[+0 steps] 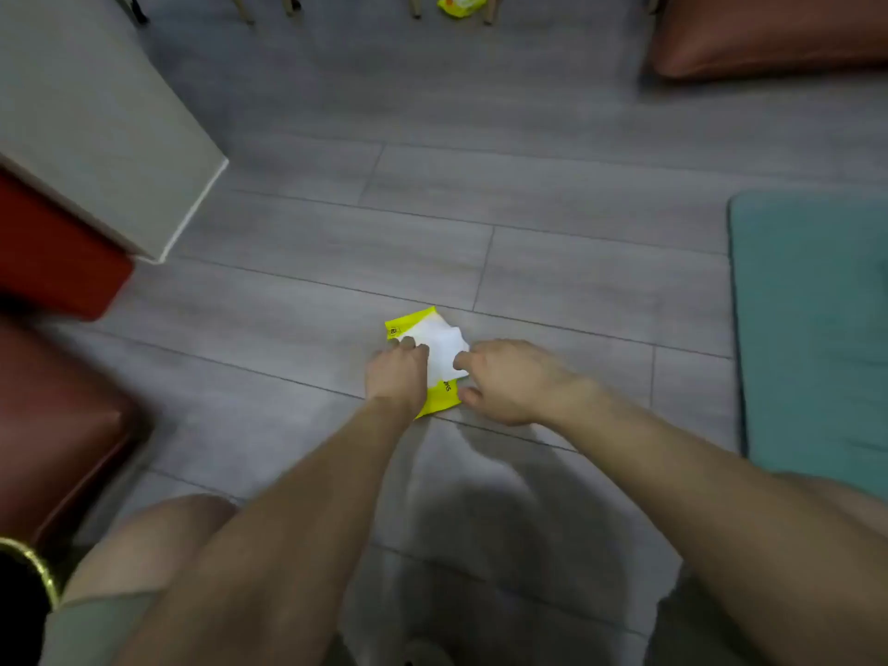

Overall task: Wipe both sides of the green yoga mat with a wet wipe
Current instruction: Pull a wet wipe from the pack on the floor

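Curling the fingers (408, 345) of the left hand (396, 374) down onto the yellow pack (439, 398), grasping its top face and pinning it flat to the floor (432, 209). Closing the forefinger and thumb of the right hand (509, 384) on the near right edge of the wet wipe (444, 348), just beside the left knuckles. Blurring a little there, yet still showing the pinch on the white sheet.

Holding the wet wipe crumpled and partly out of the pack's opening. Spreading it over the middle of the pack, with yellow wrapper showing both beyond it and nearer than it. Reaching in with both bare forearms from the bottom edge of the view, converging on the pack. Showing a bare knee (158, 535) at the lower left.

Finding the green yoga mat (812, 329) flat on the grey plank floor at the right edge of the view, well apart from both hands and from the pack, with one rounded corner in sight.

Taking in, farther out:
- a pale cabinet (96, 137) at the upper left, with a red stool (53, 266) just beside its lower edge
- a darker red-brown seat (57, 425) below that
- an orange cushion (769, 31) at the upper right
- a second yellow packet (461, 3) between chair legs at the top edge
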Demonstrator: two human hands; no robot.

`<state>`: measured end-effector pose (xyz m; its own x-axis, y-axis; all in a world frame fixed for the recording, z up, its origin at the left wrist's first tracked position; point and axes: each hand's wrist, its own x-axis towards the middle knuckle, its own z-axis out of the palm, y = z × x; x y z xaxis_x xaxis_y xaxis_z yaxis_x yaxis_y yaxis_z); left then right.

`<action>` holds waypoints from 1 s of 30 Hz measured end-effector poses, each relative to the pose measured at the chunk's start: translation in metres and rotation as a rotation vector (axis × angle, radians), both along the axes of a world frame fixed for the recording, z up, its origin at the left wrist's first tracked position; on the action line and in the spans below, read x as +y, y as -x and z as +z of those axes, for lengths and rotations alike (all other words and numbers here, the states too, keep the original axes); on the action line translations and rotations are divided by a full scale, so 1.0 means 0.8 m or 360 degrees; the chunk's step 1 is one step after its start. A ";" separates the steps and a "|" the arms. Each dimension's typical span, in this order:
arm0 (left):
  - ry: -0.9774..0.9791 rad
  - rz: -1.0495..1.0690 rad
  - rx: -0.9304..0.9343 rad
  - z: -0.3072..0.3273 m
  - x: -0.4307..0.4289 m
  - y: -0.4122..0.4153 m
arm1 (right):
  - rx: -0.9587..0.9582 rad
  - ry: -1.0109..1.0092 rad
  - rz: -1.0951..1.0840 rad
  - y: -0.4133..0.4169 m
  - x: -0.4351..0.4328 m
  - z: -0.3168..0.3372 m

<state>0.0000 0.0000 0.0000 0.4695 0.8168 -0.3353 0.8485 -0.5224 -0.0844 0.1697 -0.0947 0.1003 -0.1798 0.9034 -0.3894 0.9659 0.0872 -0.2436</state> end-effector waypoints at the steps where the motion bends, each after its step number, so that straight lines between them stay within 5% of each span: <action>1: -0.0009 -0.0077 0.0040 -0.005 0.003 -0.002 | -0.0013 0.0026 0.0031 -0.005 -0.003 -0.007; 6: -0.0033 -0.0397 -0.0025 -0.029 0.021 0.013 | -0.0037 0.0218 -0.0034 -0.040 -0.042 0.000; 18: -0.0276 -0.0846 -0.0180 -0.054 0.064 0.027 | -0.0174 0.0095 -0.0129 -0.080 -0.065 0.010; 24: 0.0174 -0.0108 -0.0719 0.039 0.082 -0.009 | -0.0104 -0.0020 -0.0269 -0.081 -0.052 0.016; 30: 0.0780 -0.0200 -0.0920 0.097 0.059 -0.045 | 0.0129 -0.0089 -0.0577 -0.093 -0.050 0.022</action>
